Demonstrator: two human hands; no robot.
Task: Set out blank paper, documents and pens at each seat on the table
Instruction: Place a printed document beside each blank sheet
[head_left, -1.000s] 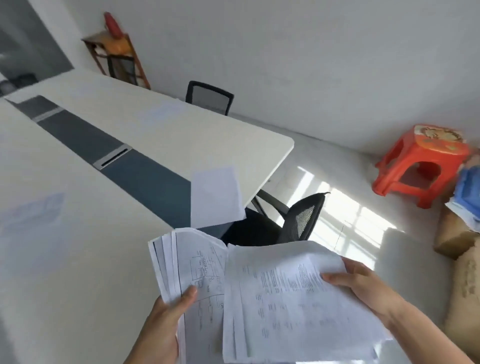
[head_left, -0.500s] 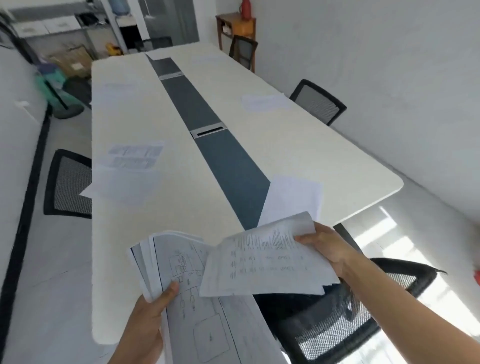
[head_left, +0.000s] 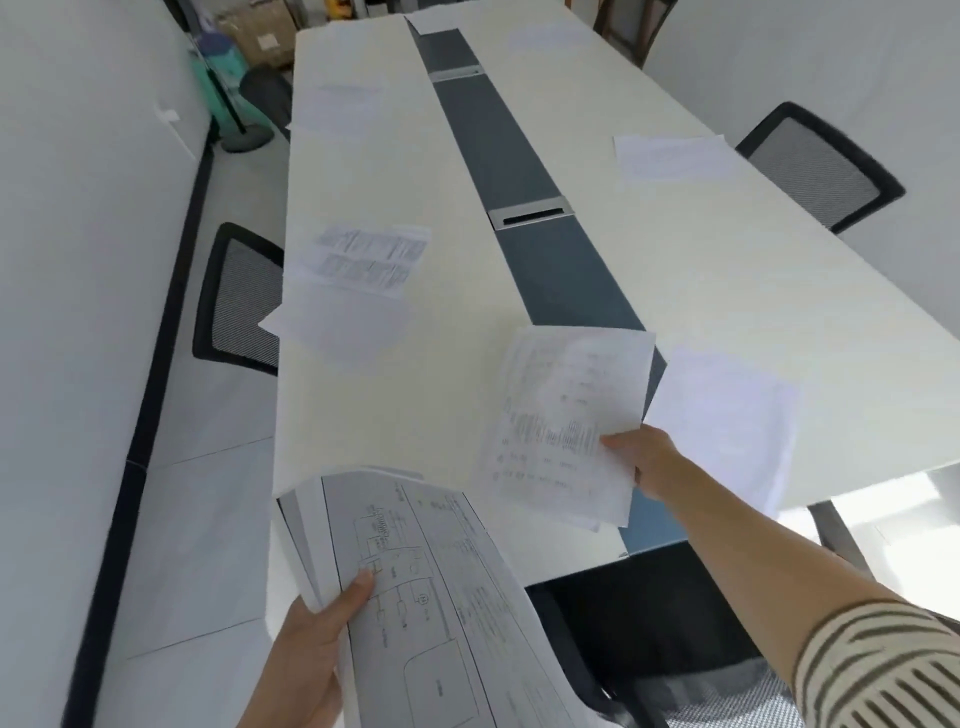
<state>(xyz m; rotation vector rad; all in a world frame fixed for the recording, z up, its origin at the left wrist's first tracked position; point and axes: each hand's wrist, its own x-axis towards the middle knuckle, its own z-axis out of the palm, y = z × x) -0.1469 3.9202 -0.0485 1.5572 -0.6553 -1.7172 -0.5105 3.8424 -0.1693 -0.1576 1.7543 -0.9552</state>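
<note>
Right hand (head_left: 647, 460) pinches printed document (head_left: 563, 421) at frame centre; left hand (head_left: 311, 660) grips document stack (head_left: 415, 582). Step: documents. Next: lay beside blank sheet (head_left: 722, 415).

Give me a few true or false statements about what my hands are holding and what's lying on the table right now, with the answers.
1. The right hand holds a printed document above the table. True.
2. The left hand holds nothing. False: it grips a stack of diagram sheets.
3. A blank sheet lies on the table, to the right of the printed document. True.
4. The table's centre strip is red. False: it is dark grey-blue.
</note>
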